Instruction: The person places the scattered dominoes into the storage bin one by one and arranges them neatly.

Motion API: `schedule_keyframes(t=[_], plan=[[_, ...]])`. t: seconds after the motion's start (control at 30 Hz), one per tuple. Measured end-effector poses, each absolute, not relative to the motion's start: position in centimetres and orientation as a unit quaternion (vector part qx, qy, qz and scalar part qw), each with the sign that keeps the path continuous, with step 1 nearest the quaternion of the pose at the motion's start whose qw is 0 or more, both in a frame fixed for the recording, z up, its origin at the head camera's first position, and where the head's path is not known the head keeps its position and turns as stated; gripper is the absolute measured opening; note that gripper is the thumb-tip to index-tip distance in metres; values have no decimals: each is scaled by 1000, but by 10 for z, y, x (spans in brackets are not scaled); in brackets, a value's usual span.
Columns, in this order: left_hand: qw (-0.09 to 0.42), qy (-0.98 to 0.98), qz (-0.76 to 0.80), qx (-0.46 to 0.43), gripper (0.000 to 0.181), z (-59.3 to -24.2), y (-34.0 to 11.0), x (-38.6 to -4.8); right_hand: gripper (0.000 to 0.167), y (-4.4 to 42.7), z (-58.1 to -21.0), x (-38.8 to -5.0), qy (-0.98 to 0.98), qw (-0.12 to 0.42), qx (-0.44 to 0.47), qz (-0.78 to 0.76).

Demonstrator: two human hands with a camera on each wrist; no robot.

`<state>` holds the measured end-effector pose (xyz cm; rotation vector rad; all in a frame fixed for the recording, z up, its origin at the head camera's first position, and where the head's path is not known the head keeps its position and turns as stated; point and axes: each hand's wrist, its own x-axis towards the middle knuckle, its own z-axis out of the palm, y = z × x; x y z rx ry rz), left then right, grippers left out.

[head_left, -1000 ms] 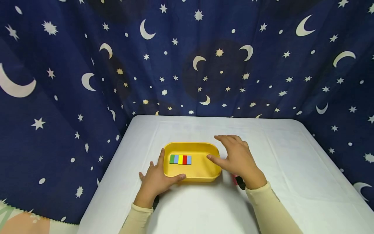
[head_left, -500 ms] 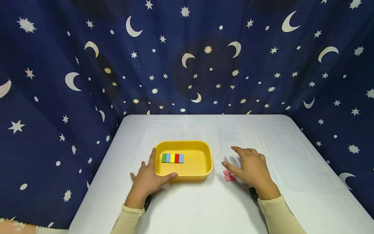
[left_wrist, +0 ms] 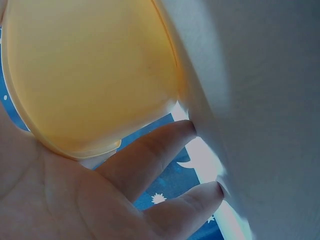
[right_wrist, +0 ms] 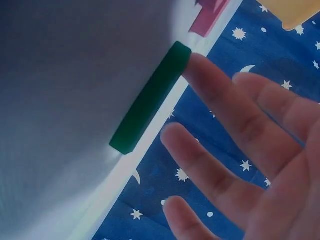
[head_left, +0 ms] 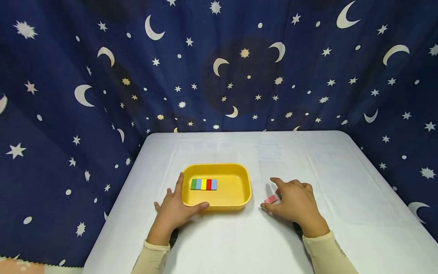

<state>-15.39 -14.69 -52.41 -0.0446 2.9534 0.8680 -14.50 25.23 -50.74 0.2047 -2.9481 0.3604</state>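
Observation:
A yellow tray [head_left: 234, 196] stands on the white table, holding a row of coloured tiles [head_left: 203, 184] in green, light blue, yellow and red at its left side. My left hand [head_left: 174, 211] rests against the tray's near left corner, thumb along the front rim and index finger at the left side. To the right of the tray, my right hand [head_left: 295, 201] is low over the table with thumb and index finger spread around pink tiles [head_left: 271, 199], partly hidden by the hand. In the right wrist view a fingertip meets the end of a green block [right_wrist: 152, 97].
A white cloth covers the table [head_left: 219, 243]. Behind it and at both sides hangs a dark blue curtain [head_left: 191, 76] with moons and stars. The tray's right wall stands between its inside and my right hand.
My right hand has moved from above the tray's right end out to the pink tiles and down to them. The pink tiles lie differently than half a second ago. My left hand stays at the tray.

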Motion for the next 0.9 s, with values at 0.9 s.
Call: schedule_keyframes(t=[0.9], plan=[[23,961,276,-16,145,-525,-147,-156,95,243,-506,-146,-987,89,82,101]])
